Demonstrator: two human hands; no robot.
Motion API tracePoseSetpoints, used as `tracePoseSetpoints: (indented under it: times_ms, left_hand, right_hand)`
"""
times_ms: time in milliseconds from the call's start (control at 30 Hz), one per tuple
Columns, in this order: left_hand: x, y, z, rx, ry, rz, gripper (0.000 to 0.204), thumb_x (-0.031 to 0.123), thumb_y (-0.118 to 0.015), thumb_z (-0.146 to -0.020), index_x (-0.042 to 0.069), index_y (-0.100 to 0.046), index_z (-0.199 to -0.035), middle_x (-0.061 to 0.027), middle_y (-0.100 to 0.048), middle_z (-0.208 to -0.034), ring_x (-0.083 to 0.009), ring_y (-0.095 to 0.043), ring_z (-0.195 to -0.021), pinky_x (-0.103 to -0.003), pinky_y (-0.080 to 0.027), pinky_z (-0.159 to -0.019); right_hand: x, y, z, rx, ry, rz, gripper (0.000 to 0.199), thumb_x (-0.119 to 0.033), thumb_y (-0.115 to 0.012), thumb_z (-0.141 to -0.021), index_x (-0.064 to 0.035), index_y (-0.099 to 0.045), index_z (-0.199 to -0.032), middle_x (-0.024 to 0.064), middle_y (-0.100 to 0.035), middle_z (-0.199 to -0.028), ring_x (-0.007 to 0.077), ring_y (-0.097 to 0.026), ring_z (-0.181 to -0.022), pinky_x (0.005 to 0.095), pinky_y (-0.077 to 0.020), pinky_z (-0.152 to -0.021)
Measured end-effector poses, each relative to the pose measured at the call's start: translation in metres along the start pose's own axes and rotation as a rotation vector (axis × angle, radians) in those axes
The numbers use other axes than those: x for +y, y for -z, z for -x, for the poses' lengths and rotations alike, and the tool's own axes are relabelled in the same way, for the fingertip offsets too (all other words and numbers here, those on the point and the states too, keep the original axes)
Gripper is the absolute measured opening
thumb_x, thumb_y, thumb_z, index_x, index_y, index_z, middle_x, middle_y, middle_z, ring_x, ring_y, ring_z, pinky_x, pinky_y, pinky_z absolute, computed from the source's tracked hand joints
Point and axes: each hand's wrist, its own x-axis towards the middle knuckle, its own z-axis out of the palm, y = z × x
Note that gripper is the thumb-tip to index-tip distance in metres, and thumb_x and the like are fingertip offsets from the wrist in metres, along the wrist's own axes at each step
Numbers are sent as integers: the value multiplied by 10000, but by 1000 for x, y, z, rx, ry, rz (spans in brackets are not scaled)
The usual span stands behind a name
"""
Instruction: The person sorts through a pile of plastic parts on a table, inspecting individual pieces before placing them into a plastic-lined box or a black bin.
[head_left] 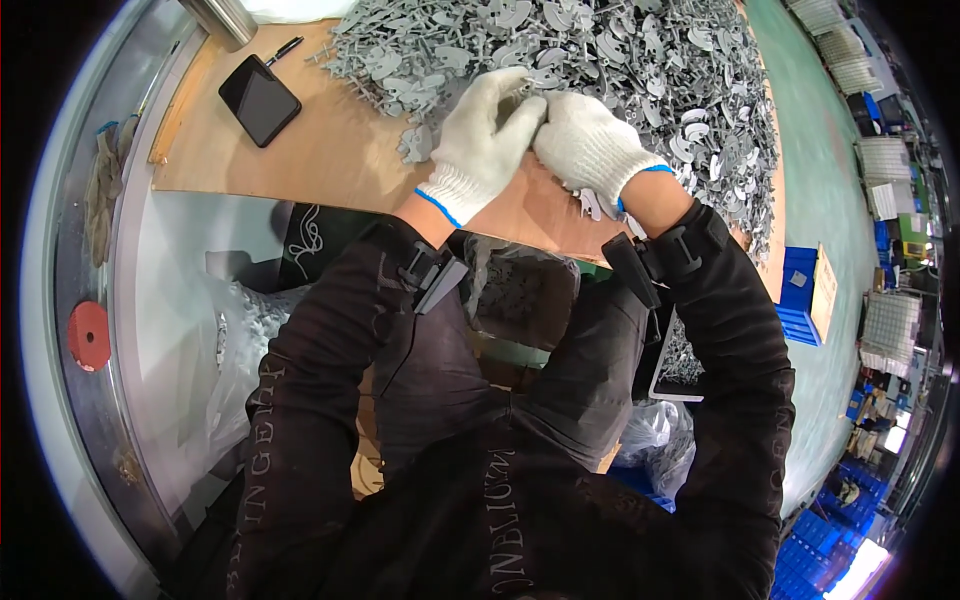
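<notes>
Both my hands wear white knit gloves with blue cuffs. My left hand (485, 140) and my right hand (590, 145) meet fingertip to fingertip at the near edge of a big heap of grey plastic parts on sprues (640, 70). Together they pinch a small grey plastic part (527, 93), mostly hidden by the fingers. The heap covers the far and right side of a wooden table (300, 150). A few loose grey pieces (415, 145) lie beside my left hand.
A black phone (259, 99) and a black pen (284, 49) lie on the table's left. A metal cylinder (222, 18) stands at the far left corner. A clear bag with grey parts (520, 285) sits in my lap. Blue crates (800, 295) stand to the right.
</notes>
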Motion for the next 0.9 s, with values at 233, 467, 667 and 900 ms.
tracePoseSetpoints:
  times_ms: [233,467,667,900]
  left_hand:
    - [42,10,-22,-376,595,168,293,256,-691,-1062,7,-708,-1216,-34,-723,-953,-105,-624,-783,-285,-514,-712]
    - [38,-3,-25,-304,414,134,325,324,-701,-1047,22,-735,-1162,-25,-726,-864,-104,-645,-758,-301,-530,-682]
    - [58,0,-34,-235,599,3,364,358,-715,-1034,36,-740,-1202,-23,-714,-862,-99,-652,-779,-301,-548,-718]
    - [59,1,-36,-198,438,0,354,326,-707,-1049,49,-740,-1267,15,-693,-858,-69,-618,-763,-258,-514,-708]
  right_hand:
    - [14,22,7,-83,-122,-120,355,-268,-584,-982,21,-786,-1022,308,-763,-1042,477,-752,-1031,517,-617,-909]
    - [35,13,10,95,231,271,349,-230,-583,-1001,23,-768,-1154,290,-774,-1058,449,-765,-1025,498,-624,-893]
    - [49,21,13,250,-77,-427,339,-154,-534,-1081,41,-675,-1320,135,-750,-1019,170,-700,-741,300,-582,-639]
    - [75,30,36,211,-180,-1557,338,-177,-484,-1165,17,-623,-1403,99,-738,-1155,107,-601,-686,206,-434,-501]
